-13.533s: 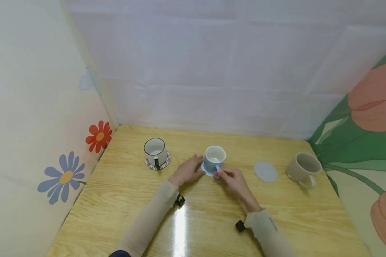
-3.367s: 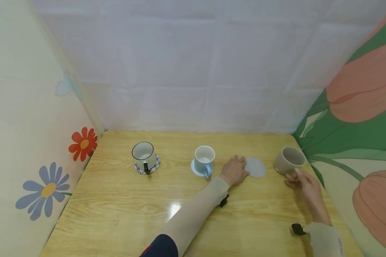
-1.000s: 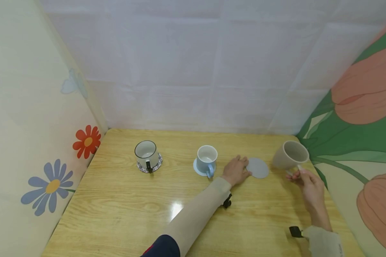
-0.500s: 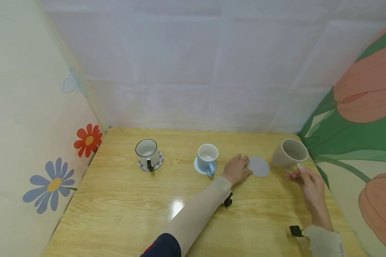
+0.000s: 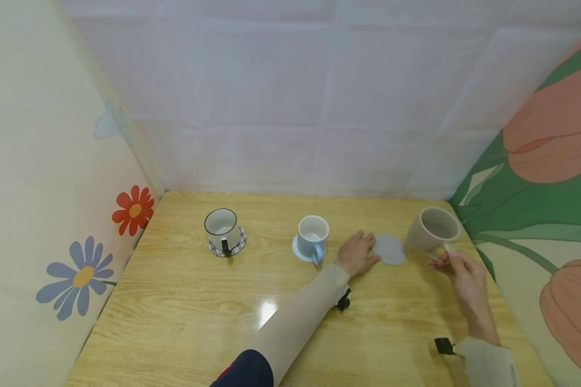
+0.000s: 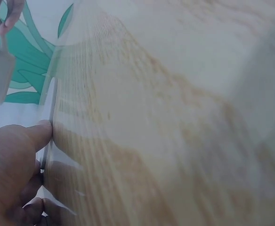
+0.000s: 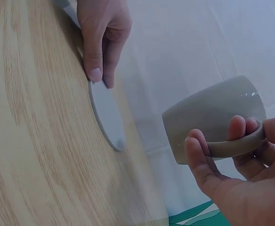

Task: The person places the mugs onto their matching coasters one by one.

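Observation:
My right hand [image 5: 467,279] grips the handle of a beige-grey mug [image 5: 418,235], fingers through and around it in the right wrist view. The mug [image 7: 210,115] hangs above the table at the right, slightly tilted. Left of it, a round grey coaster [image 5: 389,250] lies flat. My left hand [image 5: 355,254] holds the coaster's left edge between thumb and fingers. In the left wrist view the thumb lies on the coaster's rim, and the coaster is seen edge-on.
A light blue mug [image 5: 312,242] stands on a pale blue coaster [image 5: 300,255] in the middle. At left, a white black-rimmed mug [image 5: 220,234] stands on a checked coaster [image 5: 239,245]. Printed cloths hang behind and beside the wooden table [image 5: 184,312].
Earlier both hands were at the light blue mug and its coaster. They then moved right to the grey coaster and beige-grey mug. That mug has risen off the table and shifted slightly left.

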### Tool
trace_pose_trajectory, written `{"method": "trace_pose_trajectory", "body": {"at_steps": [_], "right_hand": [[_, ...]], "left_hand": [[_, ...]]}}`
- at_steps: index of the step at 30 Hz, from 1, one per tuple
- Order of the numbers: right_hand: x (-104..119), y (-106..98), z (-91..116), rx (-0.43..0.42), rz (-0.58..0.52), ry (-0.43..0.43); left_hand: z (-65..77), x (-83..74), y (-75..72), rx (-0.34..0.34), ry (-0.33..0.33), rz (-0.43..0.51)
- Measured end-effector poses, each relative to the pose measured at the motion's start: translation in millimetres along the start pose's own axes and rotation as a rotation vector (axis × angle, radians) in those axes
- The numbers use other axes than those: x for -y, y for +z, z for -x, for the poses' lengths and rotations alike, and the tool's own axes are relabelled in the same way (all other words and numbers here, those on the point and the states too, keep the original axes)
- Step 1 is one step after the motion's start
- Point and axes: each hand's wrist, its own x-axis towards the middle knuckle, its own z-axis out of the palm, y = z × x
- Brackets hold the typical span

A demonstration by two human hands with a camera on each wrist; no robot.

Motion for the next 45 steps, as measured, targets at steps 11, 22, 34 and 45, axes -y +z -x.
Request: {"method": "trace_pose_trajectory", "body": {"at_steps": [11,22,34,45], "right_hand": [[-4.2,4.4,1.9,0.023,-0.038,-0.01],[-6.5,7.6,3.2,0.047,-0.042,-0.015],[-8.4,12.6,0.7,0.042,-0.009,-0.002],[-9.0,16.1,2.3,0.053,-0.005,0.018]], "left_hand": [[-2.5,2.4,6.2,0.012,-0.004,-0.028],[-0.3,0.7,3.5,-0.001,0.006,0.003],[-1.6,1.0,1.9,-0.019,-0.002,0.004],[-1.4,2.0,3.9,-0.018,-0.007,0.023]]}}
